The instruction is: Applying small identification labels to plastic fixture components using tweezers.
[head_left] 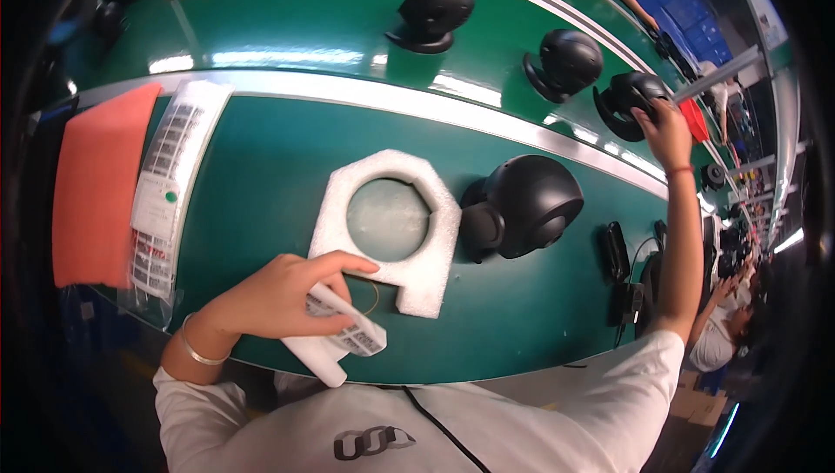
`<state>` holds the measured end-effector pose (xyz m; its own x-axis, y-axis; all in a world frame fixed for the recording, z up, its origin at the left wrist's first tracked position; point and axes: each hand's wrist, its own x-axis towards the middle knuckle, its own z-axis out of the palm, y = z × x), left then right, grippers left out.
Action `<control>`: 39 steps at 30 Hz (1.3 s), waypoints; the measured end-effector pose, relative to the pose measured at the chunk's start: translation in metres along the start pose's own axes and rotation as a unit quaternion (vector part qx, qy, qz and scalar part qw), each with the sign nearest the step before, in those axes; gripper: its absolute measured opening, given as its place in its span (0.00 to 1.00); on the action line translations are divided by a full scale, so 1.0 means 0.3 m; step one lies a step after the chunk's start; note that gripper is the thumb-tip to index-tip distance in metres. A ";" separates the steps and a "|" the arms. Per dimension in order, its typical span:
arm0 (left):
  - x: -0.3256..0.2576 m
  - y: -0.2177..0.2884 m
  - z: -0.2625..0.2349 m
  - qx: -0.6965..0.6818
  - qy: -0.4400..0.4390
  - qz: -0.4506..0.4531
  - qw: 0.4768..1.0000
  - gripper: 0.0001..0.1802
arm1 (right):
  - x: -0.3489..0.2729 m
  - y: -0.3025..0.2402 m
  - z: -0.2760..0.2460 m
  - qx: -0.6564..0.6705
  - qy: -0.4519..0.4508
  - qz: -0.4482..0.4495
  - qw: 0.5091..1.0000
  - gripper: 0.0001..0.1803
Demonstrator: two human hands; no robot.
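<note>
My left hand point(281, 297) is closed on a curled white label sheet point(365, 334) with printed dark blocks, just in front of a white foam ring point(329, 228). Its index finger stretches toward the foam's near edge. At the far right my arm reaches out, and my right hand point(665, 132) grips the top of a black rounded device point(619, 106) on the green conveyor. Another black rounded device point(532, 203) lies on the bench beside the foam ring, between my two arms. A thin tan loop point(376, 297) shows by the left fingers.
Two more black devices, one point(437, 7) farther left and one point(567, 62) nearer my right hand, stand on the conveyor point(287, 16). An orange sheet point(103, 186) and a bagged stack of labels point(170, 186) lie at the left. Black adapters with cables point(628, 299) sit at right. Other people work beyond.
</note>
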<state>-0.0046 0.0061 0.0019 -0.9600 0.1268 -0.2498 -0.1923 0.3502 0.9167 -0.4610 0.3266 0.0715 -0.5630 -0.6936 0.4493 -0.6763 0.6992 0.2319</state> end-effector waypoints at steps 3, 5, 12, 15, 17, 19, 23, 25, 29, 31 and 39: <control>0.010 -0.018 0.024 0.017 0.042 0.015 0.999 0.33 | 0.012 -0.252 -0.241 0.123 0.027 -0.131 0.983 0.13; 0.006 -0.041 0.045 0.055 0.077 0.026 0.995 0.36 | 0.004 -0.422 -0.377 0.172 0.019 -0.182 0.968 0.09; -0.019 -0.045 0.074 0.092 0.143 0.008 0.985 0.37 | -0.045 -0.887 -0.467 0.339 -0.092 -0.356 0.866 0.13; -0.049 -0.004 0.077 0.123 0.069 0.071 0.987 0.20 | -0.080 -0.969 -0.413 0.342 -0.143 -0.350 0.860 0.15; -0.082 -0.030 0.087 0.191 -0.011 0.152 0.970 0.14 | -0.087 -0.996 -0.412 0.347 -0.199 -0.347 0.848 0.16; -0.108 -0.044 0.092 0.185 -0.023 0.164 0.969 0.11 | -0.086 -1.017 -0.425 0.333 -0.235 -0.367 0.836 0.13; -0.118 -0.045 0.078 0.126 -0.029 0.204 0.970 0.12 | 0.037 -0.986 -0.387 0.430 -0.256 -0.332 0.799 0.18; -0.111 -0.044 0.073 0.130 -0.031 0.209 0.969 0.12 | 0.157 -0.930 -0.319 0.557 -0.198 -0.091 0.801 0.19; -0.116 -0.038 0.069 0.144 -0.081 0.209 0.964 0.14 | 0.460 -0.739 -0.017 0.068 -0.011 -0.095 0.993 0.45; -0.111 -0.045 0.077 0.153 -0.090 0.206 0.962 0.14 | 0.534 -0.651 0.109 0.037 -0.107 -0.022 0.993 0.66; -0.087 -0.049 0.086 0.138 -0.083 0.193 0.968 0.14 | 0.577 -0.693 0.103 0.201 -0.139 -0.051 0.968 0.53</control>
<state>0.0287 0.0217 -0.0133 -0.8992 0.4366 0.0282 0.2584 0.4780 0.8395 -0.4325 0.0559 0.0745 -0.5527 -0.8140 0.1790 -0.8334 0.5401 -0.1173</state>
